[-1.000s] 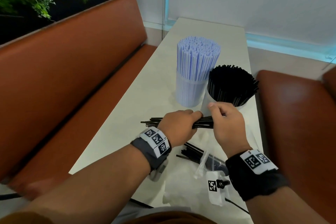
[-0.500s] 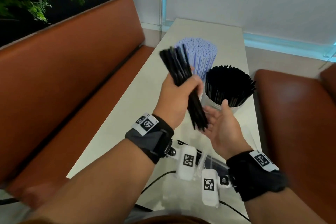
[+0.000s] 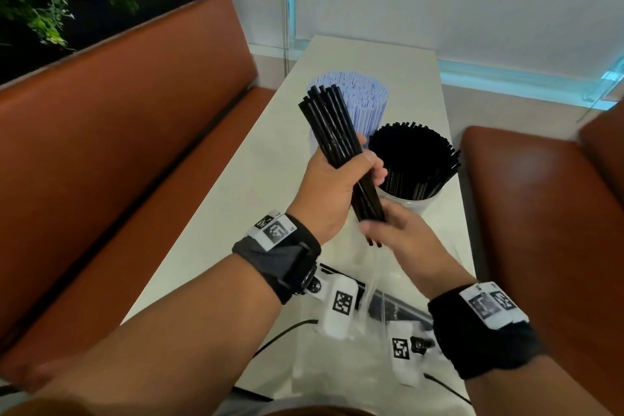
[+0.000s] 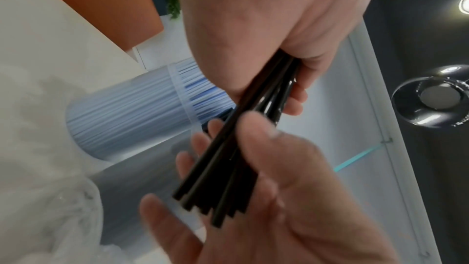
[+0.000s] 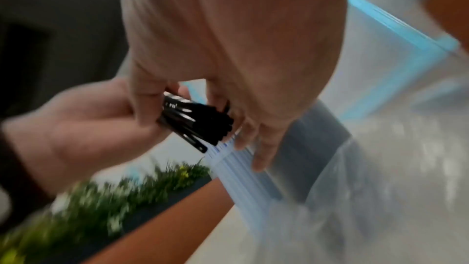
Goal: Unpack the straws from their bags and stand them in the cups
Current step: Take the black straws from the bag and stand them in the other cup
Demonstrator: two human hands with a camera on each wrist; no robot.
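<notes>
Compared to half a second ago, left hand [image 3: 332, 192] keeps its grip wrapped round the black straw bundle [image 3: 332, 132], tilted up-left. Right hand [image 3: 401, 230] has closed in, fingers loosely, I think, cupping the bundle's lower ends, just beside the black-straw cup [image 3: 410, 201].

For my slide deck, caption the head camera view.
Left hand grips black straws upright while right hand squares their lower ends beside two filled cups.

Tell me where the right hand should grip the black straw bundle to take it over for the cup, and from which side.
Probably the lower half of the black straw bundle, just below the left hand, coming from the right. The bundle stands tilted, top leaning left; the left hand grips its middle, and the open right hand already cups the uneven bottom ends. A wrap there keeps the loose straws together.
</notes>
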